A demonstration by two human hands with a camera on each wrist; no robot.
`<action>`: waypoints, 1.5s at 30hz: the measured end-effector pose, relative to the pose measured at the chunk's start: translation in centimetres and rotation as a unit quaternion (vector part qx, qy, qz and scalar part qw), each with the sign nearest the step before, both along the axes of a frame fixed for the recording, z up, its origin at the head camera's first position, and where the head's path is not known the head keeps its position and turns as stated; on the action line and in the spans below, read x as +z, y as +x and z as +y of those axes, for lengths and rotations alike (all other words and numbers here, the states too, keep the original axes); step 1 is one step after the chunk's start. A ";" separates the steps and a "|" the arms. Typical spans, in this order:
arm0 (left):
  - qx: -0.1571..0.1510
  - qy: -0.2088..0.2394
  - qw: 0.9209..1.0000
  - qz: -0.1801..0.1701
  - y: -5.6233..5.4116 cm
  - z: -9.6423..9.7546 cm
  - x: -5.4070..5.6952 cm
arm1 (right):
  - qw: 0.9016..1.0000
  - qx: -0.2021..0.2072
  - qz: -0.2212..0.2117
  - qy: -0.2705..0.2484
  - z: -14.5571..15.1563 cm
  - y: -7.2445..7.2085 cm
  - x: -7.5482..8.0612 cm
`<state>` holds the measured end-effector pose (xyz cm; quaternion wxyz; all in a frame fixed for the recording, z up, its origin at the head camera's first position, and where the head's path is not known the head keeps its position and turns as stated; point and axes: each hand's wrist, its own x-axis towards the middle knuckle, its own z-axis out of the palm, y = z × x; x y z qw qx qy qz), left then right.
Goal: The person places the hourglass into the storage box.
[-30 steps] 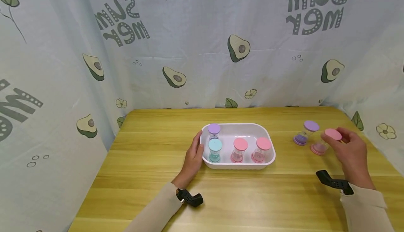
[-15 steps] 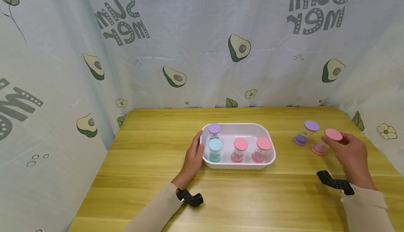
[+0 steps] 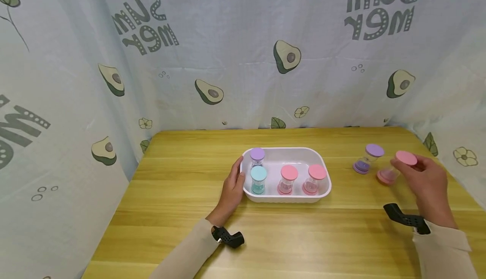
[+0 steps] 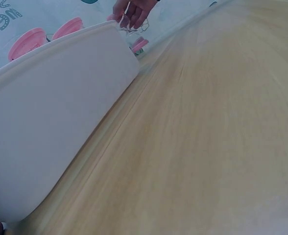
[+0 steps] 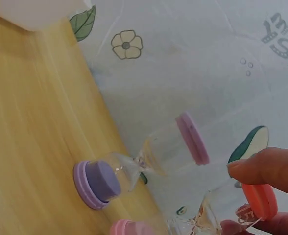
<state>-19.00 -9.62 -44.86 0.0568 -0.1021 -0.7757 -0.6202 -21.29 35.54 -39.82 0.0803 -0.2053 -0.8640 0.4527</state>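
My right hand (image 3: 429, 182) pinches a pink-capped hourglass (image 3: 388, 174) near its upper cap, thumb on one side and fingers on the other. Its top cap (image 5: 261, 203) shows between the fingertips in the right wrist view. Just left of it stands a purple hourglass (image 3: 367, 159), with purple sand in its lower bulb. My left hand (image 3: 231, 190) rests with extended fingers against the left end of a white tray (image 3: 292, 199). Inside the tray stand a purple-capped hourglass (image 3: 257, 156), a light-blue one (image 3: 258, 180) and two pink ones (image 3: 287, 179) (image 3: 314, 179).
The wooden table (image 3: 182, 178) reaches back to a pale curtain (image 3: 243, 97) printed with avocados and lettering. Each wrist carries a black camera mount (image 3: 229, 237). The tray's tall side wall (image 4: 60, 107) fills much of the left wrist view.
My right hand has shifted slightly to the right with the pink hourglass, whose cap and base have both moved a little that way. The left hand and tray have stayed put.
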 end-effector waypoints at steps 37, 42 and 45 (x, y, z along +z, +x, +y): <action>0.000 -0.001 1.000 0.008 0.1 0.0 0.0 | 0.979 0.002 0.135 -0.155 -3.3 1.6 3.4; 0.002 -0.002 1.000 0.014 0.1 0.0 0.1 | 0.960 0.037 0.168 -0.223 -3.7 1.7 3.5; -0.001 -0.001 1.000 0.013 0.1 -0.1 0.2 | 0.964 0.039 0.168 -0.201 -4.0 1.7 3.7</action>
